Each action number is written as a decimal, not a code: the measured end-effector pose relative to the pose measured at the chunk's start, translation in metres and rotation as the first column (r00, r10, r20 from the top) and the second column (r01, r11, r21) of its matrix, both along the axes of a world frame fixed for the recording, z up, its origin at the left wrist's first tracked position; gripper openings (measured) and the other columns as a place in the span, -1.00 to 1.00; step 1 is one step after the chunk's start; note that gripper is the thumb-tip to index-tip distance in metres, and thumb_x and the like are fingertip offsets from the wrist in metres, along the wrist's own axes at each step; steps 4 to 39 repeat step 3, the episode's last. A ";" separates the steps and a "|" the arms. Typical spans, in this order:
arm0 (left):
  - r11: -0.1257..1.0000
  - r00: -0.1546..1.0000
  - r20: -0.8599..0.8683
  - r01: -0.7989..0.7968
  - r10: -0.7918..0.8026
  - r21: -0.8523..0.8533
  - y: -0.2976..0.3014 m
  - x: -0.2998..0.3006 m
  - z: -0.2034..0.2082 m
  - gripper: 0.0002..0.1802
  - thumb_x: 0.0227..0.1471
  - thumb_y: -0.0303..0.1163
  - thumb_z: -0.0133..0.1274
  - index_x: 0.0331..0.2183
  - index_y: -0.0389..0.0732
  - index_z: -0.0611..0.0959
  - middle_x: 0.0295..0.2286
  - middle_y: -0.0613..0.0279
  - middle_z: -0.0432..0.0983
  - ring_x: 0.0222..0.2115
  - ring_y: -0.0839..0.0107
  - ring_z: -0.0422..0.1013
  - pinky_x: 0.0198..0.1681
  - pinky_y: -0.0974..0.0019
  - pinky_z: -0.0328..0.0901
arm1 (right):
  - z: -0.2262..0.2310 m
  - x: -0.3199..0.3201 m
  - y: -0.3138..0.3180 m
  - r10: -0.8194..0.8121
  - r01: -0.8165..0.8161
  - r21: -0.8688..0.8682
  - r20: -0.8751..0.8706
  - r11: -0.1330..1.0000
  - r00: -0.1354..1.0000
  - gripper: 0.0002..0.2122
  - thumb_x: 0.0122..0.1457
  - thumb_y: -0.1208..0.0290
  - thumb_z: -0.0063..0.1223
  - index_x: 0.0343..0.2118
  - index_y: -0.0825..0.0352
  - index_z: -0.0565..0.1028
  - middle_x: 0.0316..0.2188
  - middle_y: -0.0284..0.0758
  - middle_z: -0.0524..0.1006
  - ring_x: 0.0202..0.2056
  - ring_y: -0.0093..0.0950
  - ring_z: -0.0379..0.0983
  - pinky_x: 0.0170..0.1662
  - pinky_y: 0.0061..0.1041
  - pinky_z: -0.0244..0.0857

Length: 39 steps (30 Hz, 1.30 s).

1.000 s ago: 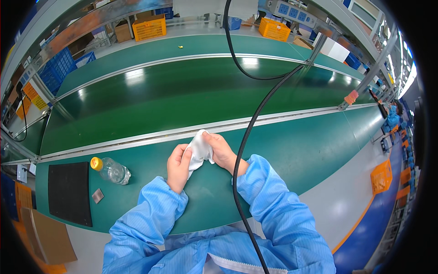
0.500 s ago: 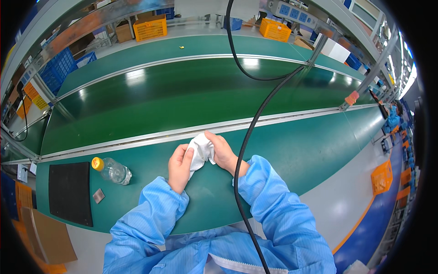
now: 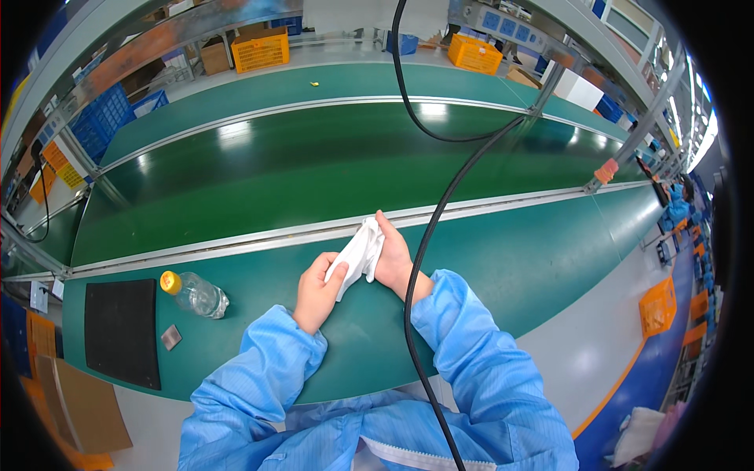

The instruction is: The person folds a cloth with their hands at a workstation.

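A folded, soft white cloth (image 3: 360, 253) is held up between my two hands over the green worktop (image 3: 503, 275). My left hand (image 3: 318, 292) pinches its lower left part, the thumb lying on top. On the other side my right hand (image 3: 394, 256) holds the cloth against its palm and fingers, with the thumb side pointing away from me. Some of the right fingers are hidden behind the cloth. To the left a clear plastic bottle with a yellow cap (image 3: 201, 295) lies on its side. A small grey square piece (image 3: 171, 337) lies near it.
A black mat (image 3: 122, 334) lies at the worktop's left end. A thick black cable (image 3: 430, 228) hangs down across the view, passing over my right wrist. Beyond a metal rail (image 3: 314, 234) runs a green conveyor belt (image 3: 298, 173). An orange crate (image 3: 657, 306) stands on the floor at right.
The cloth has shifted slightly up and to the right and looks more stretched out. My right hand has turned more upright, and my left hand has followed a little to the right.
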<state>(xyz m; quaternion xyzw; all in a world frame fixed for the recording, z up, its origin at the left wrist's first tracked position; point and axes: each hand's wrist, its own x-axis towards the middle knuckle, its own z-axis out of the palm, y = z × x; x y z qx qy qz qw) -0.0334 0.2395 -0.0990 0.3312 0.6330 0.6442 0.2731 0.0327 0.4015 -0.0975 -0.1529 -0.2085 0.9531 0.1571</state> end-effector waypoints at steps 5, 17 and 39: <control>0.996 0.999 -0.002 -0.042 0.043 0.079 0.002 -0.001 -0.004 -0.79 0.15 -0.34 0.00 -0.22 -0.25 0.54 -0.42 0.34 0.51 -0.39 0.65 0.35 -0.29 0.53 0.27 | -0.003 -0.003 0.000 -0.021 0.021 -0.045 0.002 0.999 1.000 -0.65 0.22 0.02 -0.10 -0.32 0.28 0.45 -0.46 -0.33 0.51 -0.36 -0.38 0.50 -0.23 -0.36 0.40; 0.996 0.999 -0.002 -0.042 0.043 0.079 0.002 -0.001 -0.004 -0.79 0.15 -0.34 0.00 -0.22 -0.25 0.54 -0.42 0.34 0.51 -0.39 0.65 0.35 -0.29 0.53 0.27 | -0.003 -0.003 0.000 -0.021 0.021 -0.045 0.002 0.999 1.000 -0.65 0.22 0.02 -0.10 -0.32 0.28 0.45 -0.46 -0.33 0.51 -0.36 -0.38 0.50 -0.23 -0.36 0.40; 0.996 0.999 -0.002 -0.042 0.043 0.079 0.002 -0.001 -0.004 -0.79 0.15 -0.34 0.00 -0.22 -0.25 0.54 -0.42 0.34 0.51 -0.39 0.65 0.35 -0.29 0.53 0.27 | -0.003 -0.003 0.000 -0.021 0.021 -0.045 0.002 0.999 1.000 -0.65 0.22 0.02 -0.10 -0.32 0.28 0.45 -0.46 -0.33 0.51 -0.36 -0.38 0.50 -0.23 -0.36 0.40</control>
